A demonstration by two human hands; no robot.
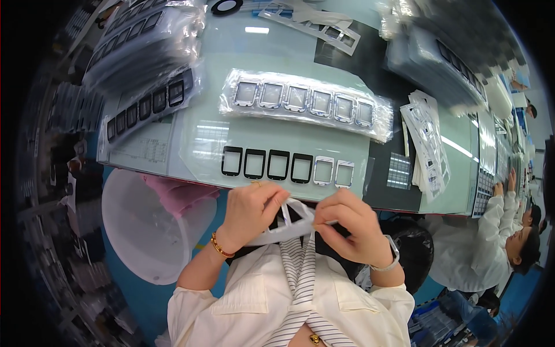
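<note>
In front of my body, below the table edge, both hands grip a white strip with cut-out windows (293,226). My left hand (254,209) pinches its left part between thumb and fingers. My right hand (348,222) is closed on the strip's right end, its fingertips curled together. Just beyond my hands, a row of small rectangular frames lies on the table: several black ones (278,178) to the left, then two white-faced ones (324,170) at the right. Farther back rests a clear plastic tray (295,118) holding a row of silvery-edged frames.
Plastic-wrapped stacks of frame trays (144,63) rise at the left, with another stack (433,63) at the far right. Cut-out white strips (426,144) are piled on the right. A white bin (144,231) with pink cloth (179,194) stands left below the table. A co-worker (480,248) sits to the right.
</note>
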